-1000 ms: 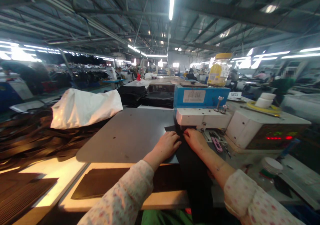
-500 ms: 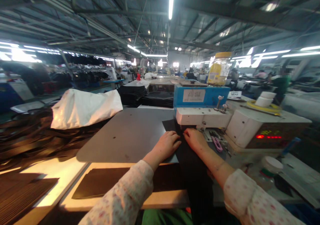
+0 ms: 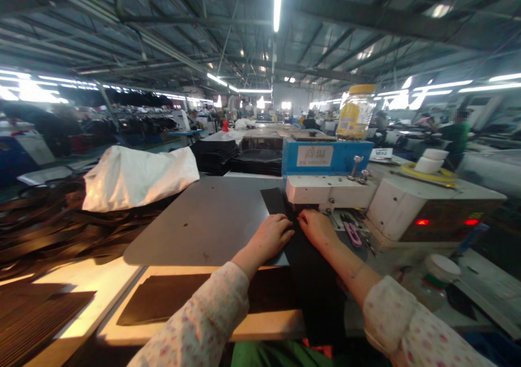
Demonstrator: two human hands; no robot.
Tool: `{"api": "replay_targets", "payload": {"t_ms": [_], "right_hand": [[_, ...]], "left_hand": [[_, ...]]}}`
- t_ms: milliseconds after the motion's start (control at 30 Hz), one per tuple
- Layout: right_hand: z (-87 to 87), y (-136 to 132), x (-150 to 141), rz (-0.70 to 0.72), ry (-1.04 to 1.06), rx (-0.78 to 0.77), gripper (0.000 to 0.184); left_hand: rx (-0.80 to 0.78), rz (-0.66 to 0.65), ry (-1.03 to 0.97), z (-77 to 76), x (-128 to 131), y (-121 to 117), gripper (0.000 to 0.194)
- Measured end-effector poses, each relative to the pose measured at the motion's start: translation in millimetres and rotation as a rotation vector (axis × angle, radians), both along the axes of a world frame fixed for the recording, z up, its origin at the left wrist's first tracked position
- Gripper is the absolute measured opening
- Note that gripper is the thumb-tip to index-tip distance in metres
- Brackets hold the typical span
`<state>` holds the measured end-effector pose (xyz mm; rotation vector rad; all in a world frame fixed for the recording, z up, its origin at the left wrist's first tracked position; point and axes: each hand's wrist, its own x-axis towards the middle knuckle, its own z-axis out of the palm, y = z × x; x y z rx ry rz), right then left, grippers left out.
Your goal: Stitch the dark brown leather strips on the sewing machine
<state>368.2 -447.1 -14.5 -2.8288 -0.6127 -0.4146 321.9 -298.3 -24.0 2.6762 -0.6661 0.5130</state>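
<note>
Tube lights (image 3: pixel 278 3) are glowing under the workshop roof (image 3: pixel 195 36), and in front of you a smooth grey plate (image 3: pixel 211 220) is lying over the pale counter (image 3: pixel 264 326). Your black strip (image 3: pixel 312 272) is lying along the plate's right side, beside the white machine head (image 3: pixel 309 190). Its long axis is running away from you and leaning left: the near end is hanging over the counter's edge, while the far end is pointing forward and left onto the plate. Your left hand (image 3: pixel 272 236) is resting at the strip's left side, palm down, fingers bent and lying close together. Your right hand (image 3: pixel 317 228) is touching it from the right, thumb and forefinger drawn together near the machine head; I cannot tell whether either hand is pinching the strip. Pink-handled snips (image 3: pixel 353 234) are lying just right of that hand.
</note>
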Motion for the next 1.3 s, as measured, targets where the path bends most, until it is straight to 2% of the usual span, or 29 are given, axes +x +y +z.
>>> {"api": "replay_targets", "payload": {"t_ms": [1300], "right_hand": [[0.2, 0.7, -2.1, -0.003, 0.017, 0.022, 0.019]], "left_hand": [[0.001, 0.018, 0.027, 5.6, -2.9, -1.9, 0.024]]}}
